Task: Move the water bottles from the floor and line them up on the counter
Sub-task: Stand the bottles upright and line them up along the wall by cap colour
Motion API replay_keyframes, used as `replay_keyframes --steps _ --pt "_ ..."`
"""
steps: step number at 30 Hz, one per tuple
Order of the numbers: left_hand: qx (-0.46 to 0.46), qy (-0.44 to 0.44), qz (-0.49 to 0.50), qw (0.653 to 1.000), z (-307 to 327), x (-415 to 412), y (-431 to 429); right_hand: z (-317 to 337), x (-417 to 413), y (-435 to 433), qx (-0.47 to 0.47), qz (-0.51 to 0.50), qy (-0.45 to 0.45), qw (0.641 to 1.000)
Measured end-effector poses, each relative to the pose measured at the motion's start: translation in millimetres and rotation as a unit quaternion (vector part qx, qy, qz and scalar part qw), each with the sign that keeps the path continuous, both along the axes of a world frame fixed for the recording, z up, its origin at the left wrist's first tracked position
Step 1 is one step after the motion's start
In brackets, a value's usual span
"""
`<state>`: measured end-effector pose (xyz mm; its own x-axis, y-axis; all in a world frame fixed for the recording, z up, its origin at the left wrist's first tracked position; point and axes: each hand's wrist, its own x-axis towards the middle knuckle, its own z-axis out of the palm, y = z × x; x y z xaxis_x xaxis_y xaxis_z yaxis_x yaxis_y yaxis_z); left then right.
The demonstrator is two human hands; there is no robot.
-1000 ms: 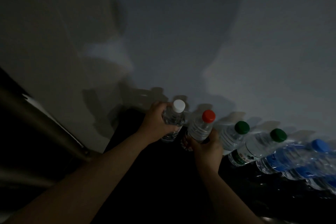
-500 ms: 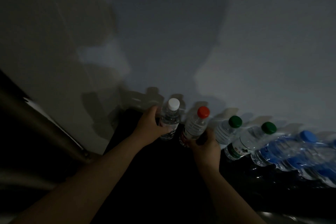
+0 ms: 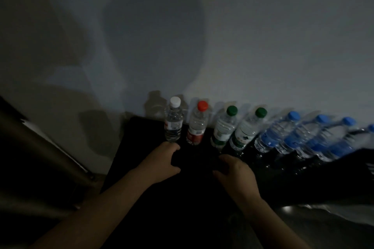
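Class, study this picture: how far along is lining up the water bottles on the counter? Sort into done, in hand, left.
Done: a row stands along the wall on the counter: white-capped bottle, red-capped bottle, two green-capped bottles, then blue-capped bottles. In hand: nothing; left hand and right hand hover empty before the row. Left: cannot tell; the floor is out of view.
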<state>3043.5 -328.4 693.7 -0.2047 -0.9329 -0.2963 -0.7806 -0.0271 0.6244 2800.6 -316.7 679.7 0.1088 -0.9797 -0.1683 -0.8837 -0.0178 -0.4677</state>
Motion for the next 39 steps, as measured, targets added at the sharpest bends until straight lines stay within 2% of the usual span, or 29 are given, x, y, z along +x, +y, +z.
replay_keyframes --steps 6,18,30,39 --pt "0.049 -0.026 -0.102 0.993 15 -58 27 11 -63 61 0.031 -0.013 0.044 0.998" --pt "0.091 -0.039 -0.248 0.964 41 -247 109 20 -218 206 0.038 -0.167 0.072 0.983" --pt "0.07 -0.065 -0.294 0.951 41 -432 220 38 -373 338 0.039 -0.246 0.06 0.967" --pt "0.079 -0.069 -0.325 0.94 16 -521 214 27 -461 352 0.032 -0.33 0.061 0.941"
